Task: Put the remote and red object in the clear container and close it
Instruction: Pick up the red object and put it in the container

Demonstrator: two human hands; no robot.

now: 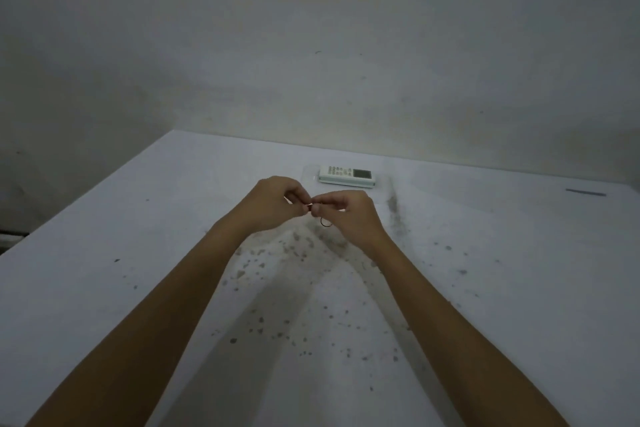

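Thin red object point(325, 222) pinched between left hand point(273, 203) and right hand point(348, 215) fingertips (above counter point(104, 270)); remote point(347, 175) seen beyond.

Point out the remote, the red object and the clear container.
remote point(347, 174): head view, its top face.
red object point(326, 222): head view, loop hanging under the right hand.
clear container point(309, 173): head view, faint left edge beside remote.

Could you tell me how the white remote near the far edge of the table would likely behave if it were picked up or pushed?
The white remote looks like a rigid plastic slab, so it should stay stiff. It lies flat on the table, so pushed it would probably slide rather than roll or tip. It seems slim, likely light enough for one hand.
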